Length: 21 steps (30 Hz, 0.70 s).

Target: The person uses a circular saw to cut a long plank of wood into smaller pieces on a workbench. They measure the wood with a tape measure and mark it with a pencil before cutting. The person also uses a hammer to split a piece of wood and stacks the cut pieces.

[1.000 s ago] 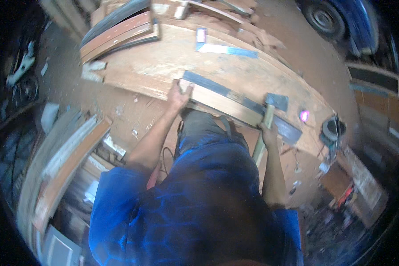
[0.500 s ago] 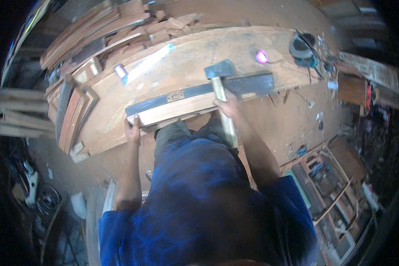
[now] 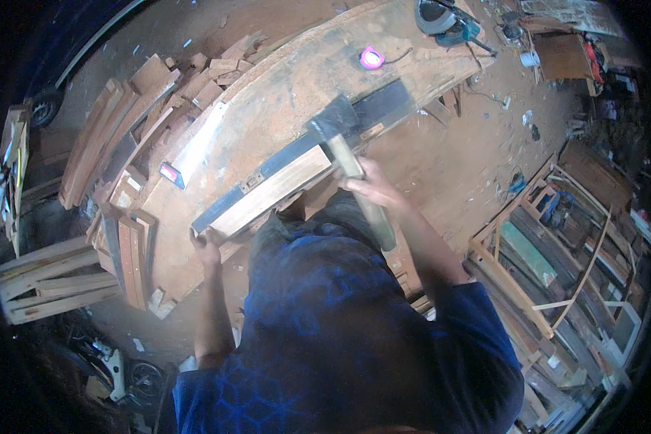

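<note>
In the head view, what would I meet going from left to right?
Pale planks, left hand, pale wooden block, dark-headed tool with a wooden handle, teal power tool, green board.

no lettering, number or sign can be read. the pink tape measure [image 3: 371, 58] and the reddish handle [image 3: 171, 174] of the square [image 3: 201, 147] show only blurred pale patches

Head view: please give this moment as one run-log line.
left hand: holds left end of pale board | right hand: grips mallet | pink tape measure: on workbench
</note>
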Tool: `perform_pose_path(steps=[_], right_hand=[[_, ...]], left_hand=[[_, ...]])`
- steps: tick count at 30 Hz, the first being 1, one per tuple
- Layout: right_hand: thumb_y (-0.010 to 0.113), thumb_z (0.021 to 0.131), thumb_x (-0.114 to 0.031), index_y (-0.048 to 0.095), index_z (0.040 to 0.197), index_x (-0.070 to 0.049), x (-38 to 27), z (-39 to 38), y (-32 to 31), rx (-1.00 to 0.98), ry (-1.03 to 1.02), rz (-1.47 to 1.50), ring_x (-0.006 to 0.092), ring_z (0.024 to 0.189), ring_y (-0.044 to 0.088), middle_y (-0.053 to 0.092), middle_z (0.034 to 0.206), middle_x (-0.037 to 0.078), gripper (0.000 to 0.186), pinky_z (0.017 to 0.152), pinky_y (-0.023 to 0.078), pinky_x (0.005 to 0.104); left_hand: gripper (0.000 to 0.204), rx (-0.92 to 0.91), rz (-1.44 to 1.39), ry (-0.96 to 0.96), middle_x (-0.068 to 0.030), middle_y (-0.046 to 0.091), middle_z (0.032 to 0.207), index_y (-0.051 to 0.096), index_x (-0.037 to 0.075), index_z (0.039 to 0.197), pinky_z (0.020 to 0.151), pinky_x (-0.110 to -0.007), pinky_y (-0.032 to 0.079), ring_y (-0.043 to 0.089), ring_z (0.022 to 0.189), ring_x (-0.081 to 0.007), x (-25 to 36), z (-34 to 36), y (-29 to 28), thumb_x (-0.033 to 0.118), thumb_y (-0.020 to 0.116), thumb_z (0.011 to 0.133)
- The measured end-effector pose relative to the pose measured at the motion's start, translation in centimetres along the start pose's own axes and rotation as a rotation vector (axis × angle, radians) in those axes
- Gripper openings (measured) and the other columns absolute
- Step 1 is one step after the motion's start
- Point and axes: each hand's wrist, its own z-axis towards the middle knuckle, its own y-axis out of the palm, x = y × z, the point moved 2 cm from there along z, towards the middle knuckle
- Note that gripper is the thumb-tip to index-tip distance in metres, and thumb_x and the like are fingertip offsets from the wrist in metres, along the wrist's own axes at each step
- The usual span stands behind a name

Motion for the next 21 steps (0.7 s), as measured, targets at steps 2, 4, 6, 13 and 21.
perform_pose_path(steps=[2,4,6,13,21], right_hand=[[0.074,0.082,-0.012,0.060,0.129,0.001,-0.1,-1.5,-1.0,0.150,0.058,-0.066,0.0229,0.102,0.066,0.069,0.105,0.012,0.051,0.093,0.052,0.0371],[0.075,0.083,-0.014,0.058,0.130,0.002,0.5,-2.2,-1.5,0.339,0.093,-0.162,0.0277,0.100,0.068,0.072,0.105,0.014,0.052,0.093,0.053,0.0394],[0.072,0.087,-0.013,0.060,0.123,0.001,0.8,-2.6,-1.3,0.241,0.302,0.145,0.0200,0.091,0.065,0.067,0.096,0.008,0.040,0.083,0.052,0.0352],[0.066,0.092,-0.012,0.062,0.120,0.002,3.7,-2.8,-0.7,0.348,0.054,0.009,0.0133,0.073,0.061,0.064,0.085,0.005,0.032,0.068,0.051,0.0313],[0.065,0.095,-0.026,0.060,0.119,0.003,2.5,-2.4,0.0,0.252,0.098,-0.013,0.0339,0.094,0.067,0.069,0.100,0.022,0.038,0.087,0.052,0.0430]], left_hand=[[0.073,0.114,0.304,0.204,-0.0255,0.053,0.138,0.033,-0.004,0.153,0.111,-0.042,0.039,0.051,0.130,-0.0336,3.8,-0.5,1.1,0.031,0.066,0.098],[0.075,0.221,0.479,0.520,-0.0304,0.051,0.139,0.035,-0.004,0.151,0.112,-0.047,0.037,0.049,0.131,-0.0400,6.6,0.0,3.7,0.033,0.067,0.095],[0.075,0.205,0.463,0.789,-0.0333,0.049,0.141,0.039,-0.004,0.149,0.114,-0.053,0.034,0.046,0.133,-0.0464,10.0,0.5,8.6,0.037,0.068,0.094],[0.103,-0.352,0.692,1.026,-0.0285,0.039,0.151,0.031,0.003,0.156,0.116,-0.062,0.025,0.037,0.139,-0.0460,21.4,-6.2,20.3,0.049,0.080,0.078],[0.122,-0.519,0.873,0.890,-0.0204,0.039,0.148,0.026,0.013,0.161,0.116,-0.055,0.028,0.040,0.131,-0.0409,21.6,-5.2,21.9,0.044,0.090,0.062]])
